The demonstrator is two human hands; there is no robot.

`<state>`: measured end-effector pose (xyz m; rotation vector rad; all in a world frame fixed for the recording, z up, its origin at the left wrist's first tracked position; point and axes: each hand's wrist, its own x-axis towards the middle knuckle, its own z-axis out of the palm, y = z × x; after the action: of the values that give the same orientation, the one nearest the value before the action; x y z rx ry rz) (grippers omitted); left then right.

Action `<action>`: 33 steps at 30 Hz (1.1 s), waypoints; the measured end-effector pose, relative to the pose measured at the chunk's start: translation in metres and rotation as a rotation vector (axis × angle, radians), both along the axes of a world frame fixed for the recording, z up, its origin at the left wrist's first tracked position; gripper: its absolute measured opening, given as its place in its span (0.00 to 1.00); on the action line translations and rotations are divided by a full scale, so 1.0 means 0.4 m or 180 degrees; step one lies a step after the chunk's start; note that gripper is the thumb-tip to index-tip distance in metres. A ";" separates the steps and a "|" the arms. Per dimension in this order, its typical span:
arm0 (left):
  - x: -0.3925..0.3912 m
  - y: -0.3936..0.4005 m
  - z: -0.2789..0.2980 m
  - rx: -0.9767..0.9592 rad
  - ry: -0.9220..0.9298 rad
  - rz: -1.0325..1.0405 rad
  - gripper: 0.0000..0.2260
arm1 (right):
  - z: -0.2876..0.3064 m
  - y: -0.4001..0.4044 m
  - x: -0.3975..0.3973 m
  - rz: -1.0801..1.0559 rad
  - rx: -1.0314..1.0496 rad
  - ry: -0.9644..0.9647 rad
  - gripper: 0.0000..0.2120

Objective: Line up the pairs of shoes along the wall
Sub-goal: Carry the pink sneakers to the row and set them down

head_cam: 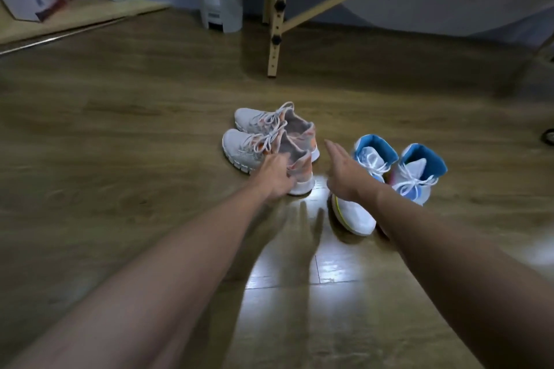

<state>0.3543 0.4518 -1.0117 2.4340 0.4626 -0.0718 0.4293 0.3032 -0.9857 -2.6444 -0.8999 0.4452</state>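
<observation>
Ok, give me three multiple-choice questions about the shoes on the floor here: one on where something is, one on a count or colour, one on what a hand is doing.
1. Where does the grey-and-orange pair lie relative to the white-and-blue pair?
A. To its left
B. To its right
C. Stacked on top of it

2. What colour lines the tall white shoes?
A. Red
B. Blue
C. Green

3. What is the left hand doing?
A. Hanging free above the floor
B. Resting flat on the wooden leg
C. Touching the heel of the nearer grey shoe

Answers:
1. A, the grey pair is on the left.
2. B, the collars are blue inside.
3. C, its fingers curl at that shoe's heel, while the right hand hovers open.
</observation>
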 end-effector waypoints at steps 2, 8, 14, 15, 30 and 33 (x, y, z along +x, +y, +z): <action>0.026 0.012 -0.009 -0.0096 0.0188 -0.0226 0.16 | -0.006 0.029 0.038 0.0254 -0.0409 -0.0189 0.38; 0.058 0.052 -0.061 -0.0458 0.0264 -0.0450 0.18 | -0.009 0.157 0.152 0.0663 -0.0868 -0.0283 0.42; 0.066 0.044 -0.081 -0.0746 -0.0027 -0.0199 0.07 | -0.092 0.221 0.198 0.0859 -0.1410 -0.0159 0.40; 0.067 0.046 -0.081 -0.0727 -0.0024 -0.0113 0.07 | -0.097 0.226 0.197 0.0851 -0.1399 -0.0201 0.33; 0.074 0.105 -0.095 0.0191 0.0349 0.1999 0.26 | -0.121 0.202 0.128 -0.1067 0.1044 -0.0995 0.12; 0.118 0.069 -0.078 -0.0066 0.0604 0.2255 0.30 | -0.137 0.195 0.139 -0.1615 0.0958 -0.0404 0.26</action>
<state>0.4016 0.4795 -1.0429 2.1163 1.3658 -0.0020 0.4847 0.3813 -1.0405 -2.5073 -0.2703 0.0139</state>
